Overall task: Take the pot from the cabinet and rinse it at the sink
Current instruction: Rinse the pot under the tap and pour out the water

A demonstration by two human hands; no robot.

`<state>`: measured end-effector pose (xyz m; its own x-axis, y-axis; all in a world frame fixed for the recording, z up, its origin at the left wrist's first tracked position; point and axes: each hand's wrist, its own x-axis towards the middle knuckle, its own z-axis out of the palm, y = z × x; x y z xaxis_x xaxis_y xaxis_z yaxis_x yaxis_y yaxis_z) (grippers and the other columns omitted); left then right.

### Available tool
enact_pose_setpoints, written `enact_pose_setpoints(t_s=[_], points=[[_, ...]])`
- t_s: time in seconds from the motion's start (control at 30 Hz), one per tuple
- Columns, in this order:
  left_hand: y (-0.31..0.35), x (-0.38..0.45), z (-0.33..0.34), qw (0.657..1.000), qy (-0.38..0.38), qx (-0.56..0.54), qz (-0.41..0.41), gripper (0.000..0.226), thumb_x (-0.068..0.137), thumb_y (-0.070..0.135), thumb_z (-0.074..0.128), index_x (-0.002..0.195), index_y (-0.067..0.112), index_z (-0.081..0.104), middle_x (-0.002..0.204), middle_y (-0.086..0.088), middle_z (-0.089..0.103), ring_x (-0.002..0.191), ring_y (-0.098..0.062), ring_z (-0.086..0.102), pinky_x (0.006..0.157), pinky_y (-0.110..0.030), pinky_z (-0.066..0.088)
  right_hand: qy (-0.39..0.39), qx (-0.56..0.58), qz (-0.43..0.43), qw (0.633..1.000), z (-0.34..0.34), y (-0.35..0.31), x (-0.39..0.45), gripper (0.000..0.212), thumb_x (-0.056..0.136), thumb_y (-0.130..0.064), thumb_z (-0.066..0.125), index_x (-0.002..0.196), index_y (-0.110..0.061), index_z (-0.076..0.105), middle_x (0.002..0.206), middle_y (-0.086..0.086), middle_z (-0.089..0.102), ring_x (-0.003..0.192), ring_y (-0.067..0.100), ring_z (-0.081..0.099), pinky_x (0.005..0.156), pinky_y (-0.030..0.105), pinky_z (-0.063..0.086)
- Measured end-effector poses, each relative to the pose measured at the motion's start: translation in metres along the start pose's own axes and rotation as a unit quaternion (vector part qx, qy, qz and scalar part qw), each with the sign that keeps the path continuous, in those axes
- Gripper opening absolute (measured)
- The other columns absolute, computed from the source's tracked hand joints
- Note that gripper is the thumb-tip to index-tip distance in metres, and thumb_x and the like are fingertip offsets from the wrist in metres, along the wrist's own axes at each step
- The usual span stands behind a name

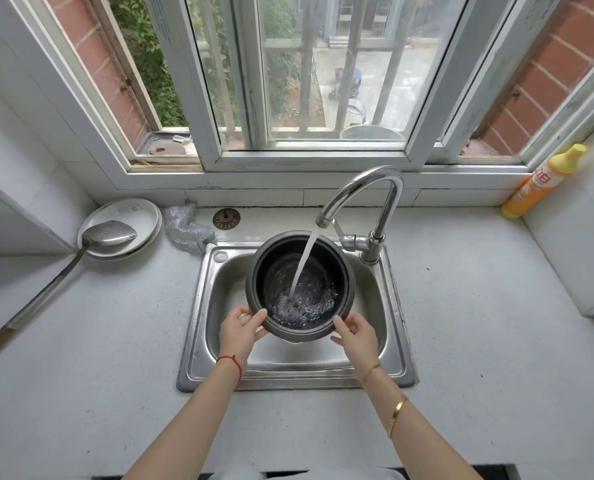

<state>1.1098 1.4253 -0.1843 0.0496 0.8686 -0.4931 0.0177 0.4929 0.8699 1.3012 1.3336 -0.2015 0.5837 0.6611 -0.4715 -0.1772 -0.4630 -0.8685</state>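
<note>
Two bare forearms reach forward over the counter (98, 375) toward the sink (215, 327), which serves as the landmark here. The left hand (241, 332) holds the near left side of the pot (299, 285), its thumb laid over the rim and its fingers curled under the wall. The right hand (356, 336) mirrors it on the near right side, thumb against the rim and fingers loosely spread below — how firmly those fingers press cannot be told. The pot is held over the sink basin, tilted a little toward the person, with water pooling and churning in its near lower part.

Behind the pot, at the sink's back right corner, the faucet (368, 199) arches over and sends a steady stream (302, 265) into the pot. To rinse well, I would judge it best to keep both hands opposed on the rim, swirl so the water sweeps the whole inner wall, then tip it out toward the drain — slowly, since a filling pot grows heavy and wet rims slip.

Left of the sink lie a scouring cloth (188, 226) and a plate (143, 216) bearing a ladle (110, 233); far right of it stands a detergent bottle (541, 183).
</note>
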Motion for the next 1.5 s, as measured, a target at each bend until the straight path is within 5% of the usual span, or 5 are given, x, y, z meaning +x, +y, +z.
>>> enact_pose_setpoints(t_s=[0.33,0.67,0.9,1.1,1.5], points=[[-0.013,0.001,0.006,0.98,-0.007,-0.101,-0.174,0.008,0.092,-0.003,0.062,0.087,-0.009,0.061,0.092,-0.024,0.068,0.086,-0.028,0.069,0.062,-0.027,0.062,0.09,-0.165,-0.073,0.98,0.0,-0.018,-0.004,0.031,0.087,-0.036,0.065,0.074,-0.01,0.058,0.07,-0.003,0.06,0.068,0.013,0.055,0.063,0.027,0.044],[-0.01,0.002,0.007,0.974,0.09,0.208,0.024,0.024,0.084,0.024,0.072,0.071,0.016,0.055,0.064,-0.002,0.073,0.07,-0.017,0.074,0.078,-0.042,0.061,-0.008,0.023,0.109,0.994,0.006,0.016,0.01,0.027,0.092,-0.012,0.062,0.071,-0.007,0.046,0.085,0.017,0.058,0.086,0.026,0.063,0.077,0.034,0.059],[-0.017,0.007,0.002,0.996,0.006,-0.055,-0.074,0.005,0.094,0.002,0.062,0.092,-0.001,0.058,0.097,-0.021,0.072,0.087,-0.026,0.072,0.072,-0.025,0.061,0.035,-0.072,-0.063,0.995,0.0,0.008,-0.002,0.027,0.089,-0.028,0.065,0.074,-0.01,0.053,0.07,-0.004,0.061,0.073,0.011,0.061,0.081,0.04,0.058],[-0.03,0.007,0.002,0.983,-0.036,-0.095,-0.151,0.008,0.096,0.001,0.058,0.094,-0.007,0.058,0.1,-0.024,0.068,0.088,-0.026,0.068,0.064,-0.021,0.06,0.055,-0.122,-0.114,0.984,-0.006,-0.007,-0.006,0.016,0.088,-0.028,0.068,0.087,-0.013,0.061,0.094,-0.005,0.062,0.091,0.003,0.059,0.07,0.012,0.042],[-0.012,0.006,-0.003,0.977,0.123,0.172,0.001,0.017,0.082,0.021,0.077,0.078,0.015,0.061,0.069,-0.004,0.072,0.074,-0.024,0.074,0.076,-0.042,0.062,-0.076,-0.03,0.112,0.99,0.006,0.03,0.007,0.014,0.092,-0.021,0.063,0.082,-0.013,0.063,0.093,0.014,0.068,0.09,0.026,0.068,0.089,0.045,0.057]])
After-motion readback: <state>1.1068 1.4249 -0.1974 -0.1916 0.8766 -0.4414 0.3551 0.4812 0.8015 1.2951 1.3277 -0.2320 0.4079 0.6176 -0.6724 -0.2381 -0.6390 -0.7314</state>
